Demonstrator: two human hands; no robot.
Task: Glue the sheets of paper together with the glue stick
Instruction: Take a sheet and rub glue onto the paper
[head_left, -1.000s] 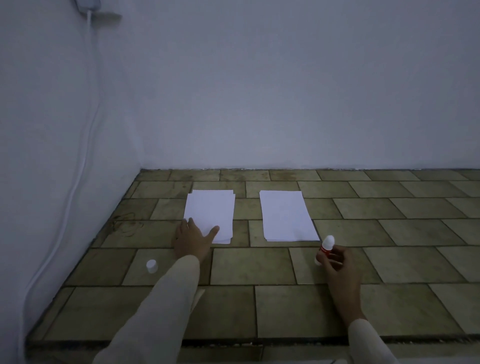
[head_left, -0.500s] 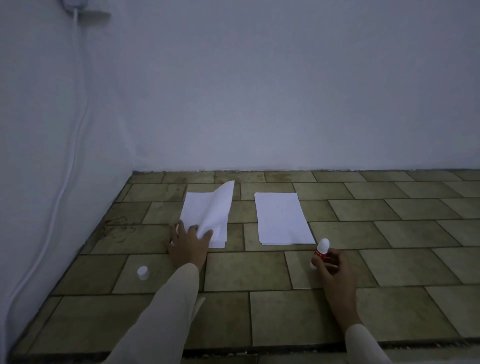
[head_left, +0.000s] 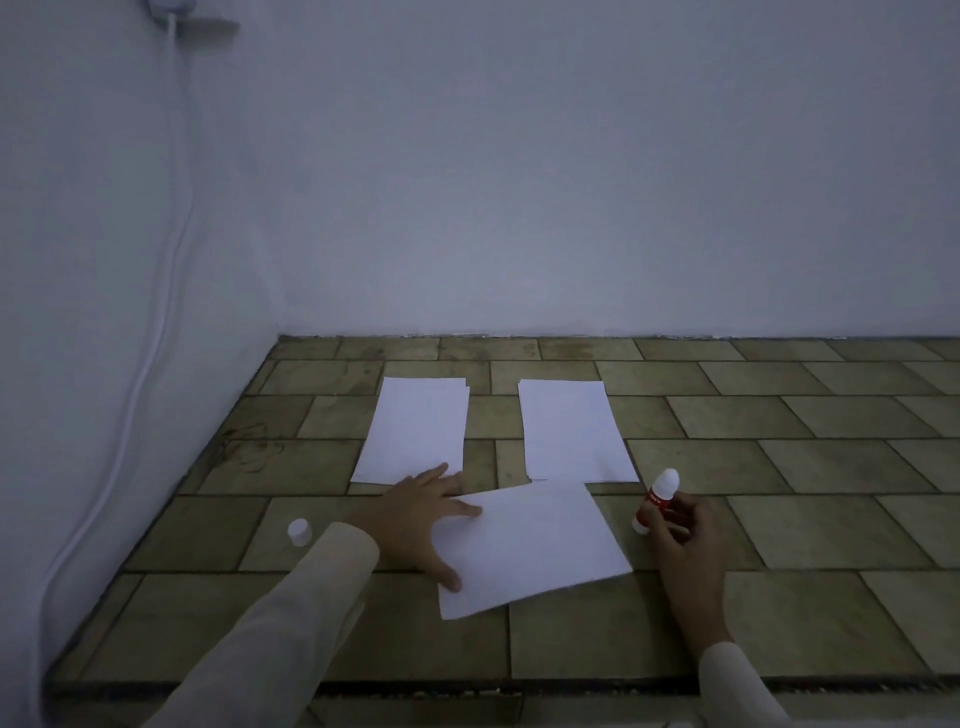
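Two stacks of white paper lie on the tiled floor, a left stack (head_left: 415, 431) and a right stack (head_left: 571, 431). A single white sheet (head_left: 535, 545) lies askew in front of them, its far corner over the right stack's near edge. My left hand (head_left: 415, 525) rests on that sheet's left edge with fingers spread and straight. My right hand (head_left: 685, 535) grips an uncapped red and white glue stick (head_left: 657, 499) just right of the sheet, tip pointing up and away. The glue stick's white cap (head_left: 300, 531) stands on the floor left of my left arm.
A white wall closes the floor at the back and on the left. A white cable (head_left: 156, 312) runs down the left wall to the floor's edge. Bare tiles (head_left: 805, 467) stretch to the right of the papers.
My left hand has pulled the top sheet off the left stack and laid it down nearer to me, between both hands. My right hand stays in place with the glue stick.
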